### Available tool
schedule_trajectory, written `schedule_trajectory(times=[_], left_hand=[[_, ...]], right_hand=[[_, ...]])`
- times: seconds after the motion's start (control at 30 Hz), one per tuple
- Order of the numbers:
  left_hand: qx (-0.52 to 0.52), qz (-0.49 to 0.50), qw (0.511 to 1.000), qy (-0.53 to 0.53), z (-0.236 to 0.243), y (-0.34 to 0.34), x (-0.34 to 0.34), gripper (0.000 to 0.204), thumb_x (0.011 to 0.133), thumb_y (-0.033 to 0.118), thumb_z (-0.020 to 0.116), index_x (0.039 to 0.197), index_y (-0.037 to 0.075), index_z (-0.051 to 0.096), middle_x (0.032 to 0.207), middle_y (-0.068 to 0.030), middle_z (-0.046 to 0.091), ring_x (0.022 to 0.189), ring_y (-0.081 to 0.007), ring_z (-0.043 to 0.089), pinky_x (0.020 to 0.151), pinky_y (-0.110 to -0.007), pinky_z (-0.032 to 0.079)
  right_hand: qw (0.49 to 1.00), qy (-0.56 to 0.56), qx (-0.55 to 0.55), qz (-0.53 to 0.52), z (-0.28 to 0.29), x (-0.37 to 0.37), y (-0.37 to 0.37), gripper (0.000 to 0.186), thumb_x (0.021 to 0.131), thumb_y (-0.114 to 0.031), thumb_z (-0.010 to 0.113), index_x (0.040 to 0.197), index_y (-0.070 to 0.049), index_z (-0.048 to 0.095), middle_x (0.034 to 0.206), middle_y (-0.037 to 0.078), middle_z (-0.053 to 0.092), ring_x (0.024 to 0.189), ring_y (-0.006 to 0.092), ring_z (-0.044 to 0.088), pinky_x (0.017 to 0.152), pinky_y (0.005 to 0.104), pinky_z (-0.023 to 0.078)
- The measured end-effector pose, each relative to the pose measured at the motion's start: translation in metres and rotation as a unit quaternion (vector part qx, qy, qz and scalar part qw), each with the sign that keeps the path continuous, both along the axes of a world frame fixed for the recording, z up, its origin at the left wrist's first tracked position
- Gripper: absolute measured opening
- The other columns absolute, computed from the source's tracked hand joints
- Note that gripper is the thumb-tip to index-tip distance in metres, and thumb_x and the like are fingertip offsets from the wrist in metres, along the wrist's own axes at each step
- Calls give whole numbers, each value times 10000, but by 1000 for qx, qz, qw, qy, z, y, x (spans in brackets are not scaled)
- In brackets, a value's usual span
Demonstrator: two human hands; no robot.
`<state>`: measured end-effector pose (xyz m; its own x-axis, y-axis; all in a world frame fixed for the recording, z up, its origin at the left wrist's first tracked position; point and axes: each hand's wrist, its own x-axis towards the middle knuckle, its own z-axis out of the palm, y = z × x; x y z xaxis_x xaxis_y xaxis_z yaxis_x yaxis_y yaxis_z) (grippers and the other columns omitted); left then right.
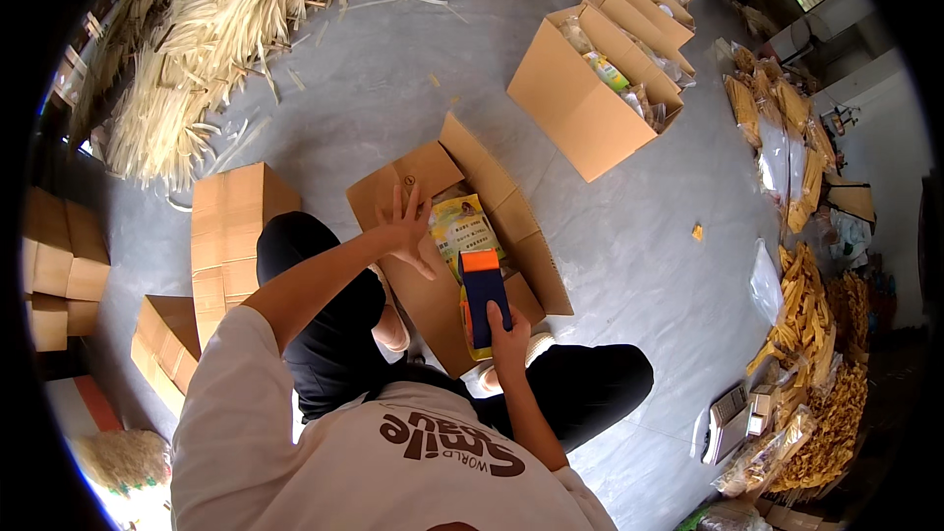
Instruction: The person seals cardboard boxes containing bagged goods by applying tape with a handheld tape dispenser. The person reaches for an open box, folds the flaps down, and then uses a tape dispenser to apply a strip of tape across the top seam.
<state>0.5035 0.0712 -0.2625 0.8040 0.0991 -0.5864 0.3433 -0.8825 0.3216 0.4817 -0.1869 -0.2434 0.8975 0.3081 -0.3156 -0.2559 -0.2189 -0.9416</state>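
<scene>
Between my legs stands a cardboard box [418, 295] with its flaps folded outward. Inside it lie yellow printed packets [460, 226]. My left hand [405, 231], fingers spread, is over the box's left side, beside the packets; it holds nothing, and whether it touches the cardboard I cannot tell. In my right hand [506, 334] is a dark blue oblong tool [482, 300] with an orange end. It is held over the near part of the box and hides some of the contents. Its exact kind does not show clearly.
A row of packed cardboard boxes [580, 98] runs toward the far right. Closed boxes [236, 226] stand at my left. Pale strips [206, 49] are heaped at the far left. Yellowish dried bundles [806, 315] and a scale [726, 423] lie along the right.
</scene>
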Motion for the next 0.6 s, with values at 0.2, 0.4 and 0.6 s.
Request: schedule_trajectory(times=[0.2, 0.4, 0.6], left_hand=[[26, 8, 997, -75, -20, -5, -13, 1455, 364, 576, 816, 1423, 105, -64, 1453, -170, -199, 1291, -421, -257, 993, -637, -84], [31, 16, 999, -28, -13, -12, -5, 1435, 371, 563, 817, 1427, 109, -42, 1455, -172, -194, 1291, -415, -263, 997, -633, -84], [38, -1, 998, -53, -12, -11, -8, 1428, 362, 564, 817, 1429, 103, -11, 1455, -189, -176, 1289, -414, -269, 996, -629, -95]], right_hand=[[993, 31, 96, -61, 39, 22, 6, 296, 833, -251, 636, 866, 41, 602, 672, 29, 589, 571, 81, 519, 522, 227, 415], [915, -60, 294, -270, 73, 147, -14, 494, 912, -445, 393, 1166, -32, 486, 1011, 93, 588, 862, 192, 589, 785, 351, 477], [941, 157, 234, -187, -11, 151, -6, 427, 930, -341, 442, 1211, -19, 458, 1186, 90, 508, 1081, 204, 500, 947, 318, 390]])
